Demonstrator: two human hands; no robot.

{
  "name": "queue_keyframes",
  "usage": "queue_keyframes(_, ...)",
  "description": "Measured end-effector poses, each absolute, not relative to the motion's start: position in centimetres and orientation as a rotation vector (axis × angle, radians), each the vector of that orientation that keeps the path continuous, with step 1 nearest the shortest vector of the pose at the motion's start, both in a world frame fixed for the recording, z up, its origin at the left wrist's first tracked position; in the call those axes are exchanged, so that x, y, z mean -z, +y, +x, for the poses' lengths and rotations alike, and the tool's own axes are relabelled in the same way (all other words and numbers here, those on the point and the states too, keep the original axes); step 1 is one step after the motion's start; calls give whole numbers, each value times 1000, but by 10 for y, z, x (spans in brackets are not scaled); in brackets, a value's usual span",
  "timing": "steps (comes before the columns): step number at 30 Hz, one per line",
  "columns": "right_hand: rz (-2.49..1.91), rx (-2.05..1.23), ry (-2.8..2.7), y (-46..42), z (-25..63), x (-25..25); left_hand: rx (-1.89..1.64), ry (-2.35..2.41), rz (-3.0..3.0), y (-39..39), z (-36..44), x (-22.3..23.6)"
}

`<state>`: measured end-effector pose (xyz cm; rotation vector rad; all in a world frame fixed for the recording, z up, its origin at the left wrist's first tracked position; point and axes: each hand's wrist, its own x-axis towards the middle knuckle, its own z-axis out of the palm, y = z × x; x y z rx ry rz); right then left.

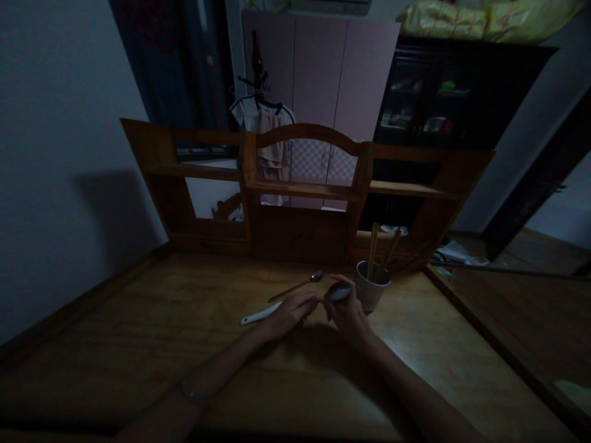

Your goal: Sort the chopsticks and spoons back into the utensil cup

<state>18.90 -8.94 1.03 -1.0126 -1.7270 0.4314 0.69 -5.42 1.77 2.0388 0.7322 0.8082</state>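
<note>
My right hand is closed around a dark metal spoon, whose bowl shows above the fingers. My left hand is closed too, its fingertips meeting the right fingers where the spoon's handle seems to run; most of that handle is hidden. Behind the left hand, a long thin metal spoon lies on the wooden table. A white utensil handle sticks out to the left, its other end covered by the left hand. Just right of my right hand, a light cup stands upright with several chopsticks in it.
A wooden shelf unit rises along the table's back edge. The wall borders the left side, and a raised wooden edge runs down the right. Further back are pink cabinets, a dark cabinet and hanging clothes.
</note>
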Motion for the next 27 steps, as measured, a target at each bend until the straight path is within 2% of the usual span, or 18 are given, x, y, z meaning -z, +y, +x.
queue_keyframes(9, -1023, -209, -1675, -89, 194, -9, -683, 744, 1808, -59, 9, -16)
queue_keyframes(22, -1086, -14, -1649, -95, 187, -19, -915, 830, 1739, -46, 9, -6)
queue_keyframes(27, -1014, 84, -1656, -101, 192, -35, -890, 911, 1651, -44, 8, -5)
